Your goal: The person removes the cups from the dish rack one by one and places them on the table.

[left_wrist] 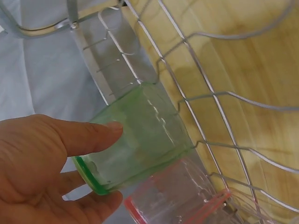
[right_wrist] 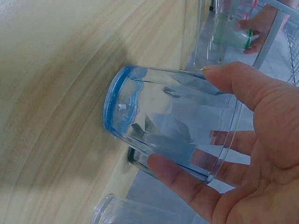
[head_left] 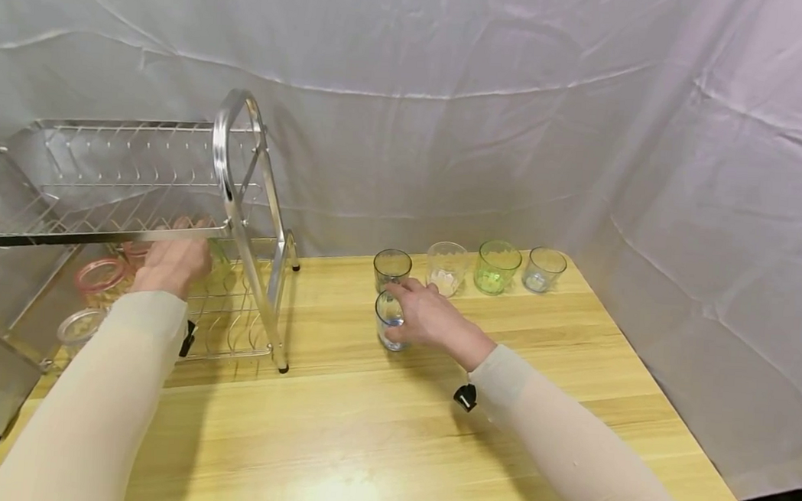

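In the lower tier of the metal dish rack [head_left: 234, 187], my left hand [head_left: 173, 263] grips a green glass [left_wrist: 140, 135]. Its thumb lies along one side and the fingers along the other, near the darker green rim. Against the green glass sits a pink-rimmed glass [left_wrist: 170, 193]. Out on the table, my right hand [head_left: 438, 322] holds a clear, blue-tinted glass [right_wrist: 173, 116] between thumb and fingers. That glass stands upright, its blue base at the wood. Just behind it is a dark grey glass [head_left: 392, 263].
Along the table's back edge stand a clear glass [head_left: 446, 265], a light green glass [head_left: 499, 268] and a grey-blue glass [head_left: 544, 269]. Other pink [head_left: 101, 274] and clear jars [head_left: 81, 326] stand at the rack's left. Grey curtains [head_left: 406, 159] close off the back and right.
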Demonstrator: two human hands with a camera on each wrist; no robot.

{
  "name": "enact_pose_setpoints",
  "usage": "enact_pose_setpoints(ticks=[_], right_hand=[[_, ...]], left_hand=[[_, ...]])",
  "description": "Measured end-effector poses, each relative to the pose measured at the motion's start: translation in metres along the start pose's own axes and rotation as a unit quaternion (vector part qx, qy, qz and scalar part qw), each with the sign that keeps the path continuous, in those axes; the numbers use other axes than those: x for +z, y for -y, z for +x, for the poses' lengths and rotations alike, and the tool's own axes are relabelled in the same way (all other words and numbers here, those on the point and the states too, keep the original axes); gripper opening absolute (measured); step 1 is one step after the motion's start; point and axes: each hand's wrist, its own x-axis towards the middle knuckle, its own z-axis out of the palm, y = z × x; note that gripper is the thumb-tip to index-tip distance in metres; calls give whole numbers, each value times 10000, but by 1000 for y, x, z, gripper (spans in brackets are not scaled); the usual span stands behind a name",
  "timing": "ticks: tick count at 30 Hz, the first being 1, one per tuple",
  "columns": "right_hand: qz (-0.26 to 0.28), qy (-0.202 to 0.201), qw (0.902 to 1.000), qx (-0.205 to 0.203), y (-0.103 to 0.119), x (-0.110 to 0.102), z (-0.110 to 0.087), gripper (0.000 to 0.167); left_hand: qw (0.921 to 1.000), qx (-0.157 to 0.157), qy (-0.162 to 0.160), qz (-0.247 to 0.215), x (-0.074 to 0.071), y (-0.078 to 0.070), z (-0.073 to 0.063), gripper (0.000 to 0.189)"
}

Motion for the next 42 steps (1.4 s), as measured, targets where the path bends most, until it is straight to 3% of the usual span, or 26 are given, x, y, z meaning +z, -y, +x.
enact_pose_setpoints(ticks=[9,15,27,35,42], right_hand=[[34,15,10000,5,3,2,-2,83],[17,-21,10000,-39,3,2,-3,83],[9,-52,10000,-6,2,0,-3,83],[17,-72,10000,-63,0,0,-2,83],[64,-90,9998,-137,0,-1,-1,83]], left_hand=[[9942,640,-786,367,6,3,0,64],[9946,605,-785,299,5,4,0,67],[9920,851,-789,503,5,4,1,68],[9933,824,-630,507,1,5,-2,60],[9953,578,-592,505,-7,4,-10,67]])
